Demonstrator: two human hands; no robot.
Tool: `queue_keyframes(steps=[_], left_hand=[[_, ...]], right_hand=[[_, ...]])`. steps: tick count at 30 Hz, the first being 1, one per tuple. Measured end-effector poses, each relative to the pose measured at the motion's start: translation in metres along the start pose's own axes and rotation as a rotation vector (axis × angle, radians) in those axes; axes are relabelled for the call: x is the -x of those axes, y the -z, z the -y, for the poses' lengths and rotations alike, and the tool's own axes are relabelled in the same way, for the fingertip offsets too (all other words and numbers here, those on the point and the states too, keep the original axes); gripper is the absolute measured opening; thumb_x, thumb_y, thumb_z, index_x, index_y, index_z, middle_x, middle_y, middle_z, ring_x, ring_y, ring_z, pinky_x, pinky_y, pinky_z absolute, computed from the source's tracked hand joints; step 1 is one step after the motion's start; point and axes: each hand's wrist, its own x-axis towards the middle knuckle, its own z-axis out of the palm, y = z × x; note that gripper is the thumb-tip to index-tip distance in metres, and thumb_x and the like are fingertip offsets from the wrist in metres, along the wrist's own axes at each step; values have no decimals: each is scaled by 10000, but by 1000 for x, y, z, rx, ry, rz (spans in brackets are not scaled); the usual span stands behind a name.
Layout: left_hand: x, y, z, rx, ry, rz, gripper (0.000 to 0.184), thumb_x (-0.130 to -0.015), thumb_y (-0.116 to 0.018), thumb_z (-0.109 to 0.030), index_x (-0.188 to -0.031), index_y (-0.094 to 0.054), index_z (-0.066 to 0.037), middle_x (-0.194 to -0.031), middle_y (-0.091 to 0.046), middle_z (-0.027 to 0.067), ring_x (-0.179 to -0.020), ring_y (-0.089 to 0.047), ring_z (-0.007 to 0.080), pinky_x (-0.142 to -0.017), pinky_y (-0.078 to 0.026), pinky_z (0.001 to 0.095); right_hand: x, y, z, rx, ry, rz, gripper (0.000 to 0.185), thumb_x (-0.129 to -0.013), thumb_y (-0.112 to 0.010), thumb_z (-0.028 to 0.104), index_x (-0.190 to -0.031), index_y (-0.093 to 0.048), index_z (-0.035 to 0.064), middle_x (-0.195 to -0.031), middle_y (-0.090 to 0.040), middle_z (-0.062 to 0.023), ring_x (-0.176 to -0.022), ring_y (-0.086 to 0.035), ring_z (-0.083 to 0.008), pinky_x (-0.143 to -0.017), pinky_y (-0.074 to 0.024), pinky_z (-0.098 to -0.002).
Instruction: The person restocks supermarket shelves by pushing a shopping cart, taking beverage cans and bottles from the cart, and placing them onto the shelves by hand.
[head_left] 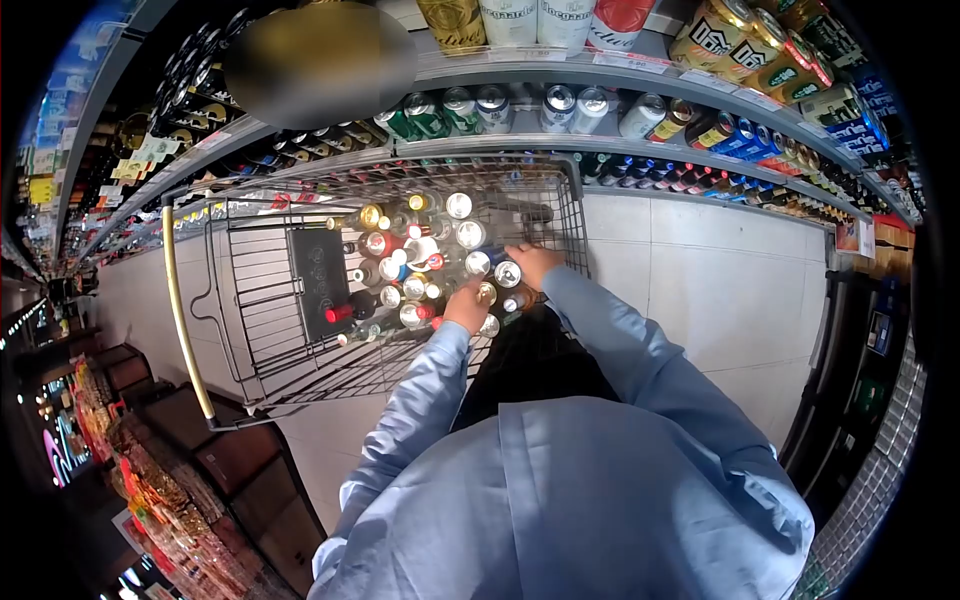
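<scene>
A wire shopping cart stands in front of me, with several upright cans and bottles grouped in its basket. My left hand is closed at the near side of the group, its fingers against a can with a gold rim. At the group's right edge, my right hand curls its fingers around the side of a silver-topped can. Between the hands stands another silver-topped can. Two red-capped bottles lean toward the cart's handle side. The lower parts of most containers are hidden.
Shelves of beer cans and bottles run along the far side. The cart's yellow handle is at left. A display of red packets stands at lower left, and a dark rack at right. Pale floor tiles lie beside the cart.
</scene>
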Motion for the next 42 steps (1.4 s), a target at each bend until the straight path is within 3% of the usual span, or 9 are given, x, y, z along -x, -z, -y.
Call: queue_keyframes(steps=[7,16,20,23,27,30,34,37,42], left_hand=[[-18,-29,21,145,-11,152,511,-779,-568,-169,-1241,-428,1,-1207,-482,233,-1101,-480,365,-919,-398,383],[-36,-28,24,123,15,190,626,-764,-623,-180,-1307,-358,-16,-1207,-502,216,-1095,-512,318,-913,-410,347],[-33,-7,9,189,-292,129,885,-661,-742,-186,-1368,-232,-30,-1340,-359,198,-1230,-373,308,-1002,-326,342],[-20,34,-36,257,-479,137,1006,-571,-815,-222,-1365,-227,-32,-1326,-371,206,-1231,-378,302,-1008,-317,358],[25,94,-111,221,-527,32,917,-557,-821,-235,-1304,-319,-53,-1066,-574,221,-963,-590,348,-815,-474,386],[55,128,-149,214,-598,13,913,-556,-823,-239,-1289,-312,-53,-1026,-588,219,-931,-601,360,-798,-480,388],[68,143,-156,996,-424,613,721,-690,-689,-33,-1302,-307,-14,-1255,-455,81,-1142,-458,181,-952,-374,315],[68,139,-148,1476,-261,1179,694,-746,-640,-259,-1305,-316,-3,-1131,-527,182,-977,-566,287,-859,-462,375],[75,134,-189,1611,-454,1329,785,-720,-587,-498,-1259,-358,25,-1043,-538,229,-867,-588,324,-737,-495,381]], right_hand=[[-31,-18,-8,67,161,253,509,-667,-664,184,-1130,-467,105,-1082,-543,-123,-996,-537,-342,-854,-432,-418],[-20,-13,-17,-44,55,96,654,-645,-701,349,-1172,-404,100,-989,-578,-170,-885,-578,-378,-745,-465,-445],[26,70,12,-223,-86,-47,741,-566,-725,393,-1164,-407,92,-876,-630,-173,-802,-608,-368,-728,-486,-437],[67,125,34,-602,-17,-333,660,-565,-769,327,-1104,-477,84,-903,-641,-140,-823,-628,-323,-739,-496,-368],[114,220,73,-776,16,-271,532,-631,-743,85,-1093,-490,11,-939,-608,-83,-853,-577,-132,-750,-467,-284],[126,241,82,-962,168,-316,540,-693,-704,97,-1164,-453,14,-1017,-547,-42,-919,-520,-119,-794,-433,-264],[132,236,97,-1619,313,-245,686,-748,-681,238,-1299,-334,23,-1156,-520,-134,-1077,-511,-212,-934,-401,-338],[130,246,115,-1830,579,-126,896,-702,-704,435,-1356,-223,54,-1207,-482,-214,-1123,-490,-336,-966,-389,-466],[136,270,141,-1962,775,-195,904,-696,-707,431,-1377,-190,136,-1172,-492,-202,-1069,-524,-343,-929,-428,-488]])
